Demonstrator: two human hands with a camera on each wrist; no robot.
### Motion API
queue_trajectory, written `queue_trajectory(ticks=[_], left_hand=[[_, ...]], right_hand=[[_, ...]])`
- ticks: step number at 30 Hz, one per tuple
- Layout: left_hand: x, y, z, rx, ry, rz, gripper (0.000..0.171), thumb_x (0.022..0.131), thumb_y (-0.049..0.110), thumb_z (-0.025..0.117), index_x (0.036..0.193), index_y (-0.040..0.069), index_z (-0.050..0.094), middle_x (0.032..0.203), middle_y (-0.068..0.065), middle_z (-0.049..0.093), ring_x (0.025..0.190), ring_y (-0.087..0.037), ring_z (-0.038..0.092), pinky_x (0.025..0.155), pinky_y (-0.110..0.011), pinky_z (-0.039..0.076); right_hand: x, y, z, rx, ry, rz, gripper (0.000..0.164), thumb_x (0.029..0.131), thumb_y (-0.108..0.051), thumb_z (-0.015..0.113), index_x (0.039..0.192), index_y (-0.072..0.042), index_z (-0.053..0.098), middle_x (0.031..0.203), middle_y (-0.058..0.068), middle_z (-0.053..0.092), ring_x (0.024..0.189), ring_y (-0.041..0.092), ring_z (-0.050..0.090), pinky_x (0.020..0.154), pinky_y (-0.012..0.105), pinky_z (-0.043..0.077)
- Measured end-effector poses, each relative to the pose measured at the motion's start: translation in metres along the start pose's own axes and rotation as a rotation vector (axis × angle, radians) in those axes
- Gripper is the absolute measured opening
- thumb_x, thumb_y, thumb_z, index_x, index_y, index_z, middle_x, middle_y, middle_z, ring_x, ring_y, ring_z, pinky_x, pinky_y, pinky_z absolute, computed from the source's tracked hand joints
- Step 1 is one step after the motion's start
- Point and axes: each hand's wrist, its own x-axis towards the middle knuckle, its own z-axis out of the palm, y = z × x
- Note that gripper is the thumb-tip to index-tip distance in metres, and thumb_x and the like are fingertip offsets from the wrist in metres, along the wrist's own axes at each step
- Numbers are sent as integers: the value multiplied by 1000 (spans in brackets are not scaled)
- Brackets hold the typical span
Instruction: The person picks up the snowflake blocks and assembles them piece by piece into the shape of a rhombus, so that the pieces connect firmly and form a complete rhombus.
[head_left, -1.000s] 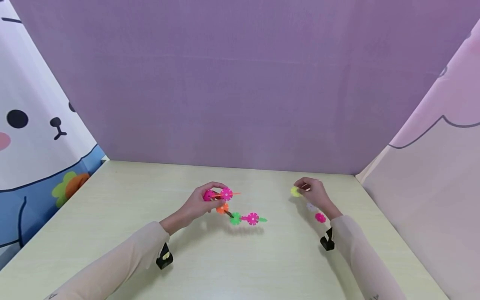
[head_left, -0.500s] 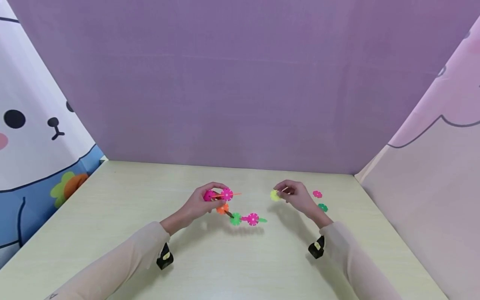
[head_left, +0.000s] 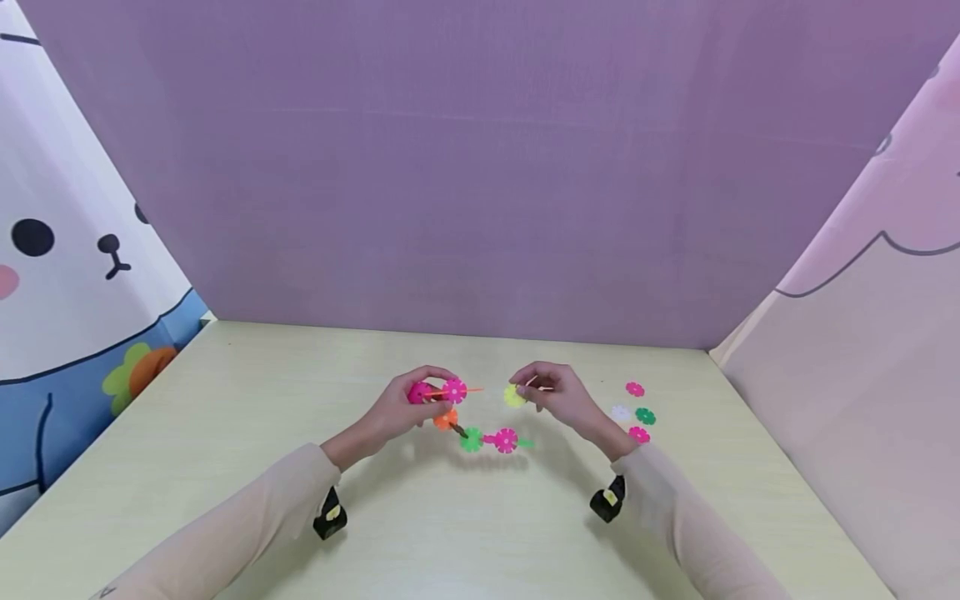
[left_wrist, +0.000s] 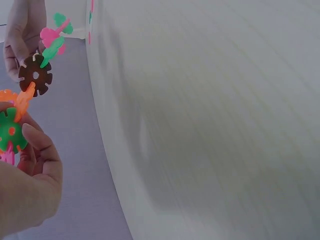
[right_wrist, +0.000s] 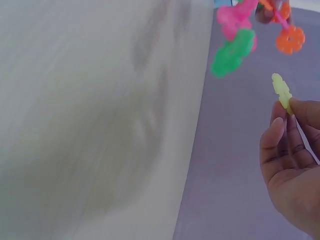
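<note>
A chain of interlocked plastic snowflake discs in pink, orange, green and brown hangs from my left hand (head_left: pixel 393 408), whose thumb and fingers grip its upper end. A pink disc (head_left: pixel 454 390) and a thin orange disc seen edge-on stick out past the fingertips. Lower down, a light green disc (head_left: pixel 471 439) and another pink disc (head_left: pixel 506 440) trail to the right. Between the thumb and fingers of my right hand (head_left: pixel 558 396) is a yellow snowflake disc (head_left: pixel 513 395), apart from the chain. The right wrist view shows this yellow disc (right_wrist: pixel 282 91) nearly edge-on.
Loose discs lie on the pale table (head_left: pixel 465 542) to the right: two pink ones (head_left: pixel 635 389), a white one (head_left: pixel 620 412) and a dark green one (head_left: pixel 646 416). A purple panel (head_left: pixel 465 183) stands behind the table, with printed cloths at both sides.
My right hand has carried the yellow disc left, closer to the chain, bringing the loose discs on the right into fuller view. The left hand and chain have hardly moved.
</note>
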Motion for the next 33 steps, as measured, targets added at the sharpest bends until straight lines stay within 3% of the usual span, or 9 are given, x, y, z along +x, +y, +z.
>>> queue_trajectory(ticks=[5, 10, 15, 19, 27, 30, 33], left_hand=[[0, 1, 1, -2, 12, -16, 38, 81, 20, 69, 117, 26, 56, 75, -1, 65, 67, -32, 51, 54, -28, 43], [-1, 1, 1, 4, 21, -27, 39, 81, 20, 69, 117, 25, 56, 83, -2, 67, 81, -44, 53, 58, -30, 45], [0, 2, 2, 8, 10, -20, 39, 81, 21, 69, 117, 24, 56, 87, -2, 68, 78, -40, 55, 58, -30, 45], [0, 1, 2, 9, 0, -14, 39, 81, 22, 69, 117, 25, 56, 85, -2, 68, 80, -43, 53, 58, -30, 45], [0, 1, 2, 14, 6, -8, 37, 81, 21, 69, 116, 23, 57, 85, -2, 68, 78, -39, 56, 58, -31, 45], [0, 0, 1, 13, 5, -9, 36, 81, 20, 68, 116, 23, 57, 84, -2, 68, 78, -39, 55, 58, -30, 45], [0, 0, 1, 4, -5, -10, 36, 82, 19, 68, 116, 23, 57, 82, -1, 68, 78, -41, 54, 57, -29, 44]], right_hand=[[3, -10, 8, 24, -12, -11, 14, 87, -8, 61, 99, -4, 65, 94, 16, 65, 67, 8, 56, 58, 31, 49], [6, -16, 15, 39, -13, -21, 14, 87, -7, 60, 99, -3, 64, 95, 15, 65, 70, 9, 57, 58, 27, 50], [8, -18, 18, 31, -17, -24, 13, 87, -7, 60, 99, -4, 64, 95, 14, 65, 74, 17, 59, 60, 33, 51], [10, -19, 20, 34, -23, -15, 13, 87, -7, 60, 99, -3, 65, 94, 14, 66, 77, 26, 60, 60, 30, 51], [8, -38, 23, 42, -18, -30, 15, 85, 0, 60, 97, 8, 63, 90, 26, 64, 63, 5, 56, 57, 20, 48], [6, -46, 24, 17, -24, -56, 14, 84, 4, 59, 95, 12, 62, 88, 29, 63, 64, 9, 57, 58, 20, 48], [9, -39, 26, -5, -23, -58, 13, 84, 2, 60, 93, 10, 63, 88, 26, 64, 68, 23, 60, 59, 22, 50]])
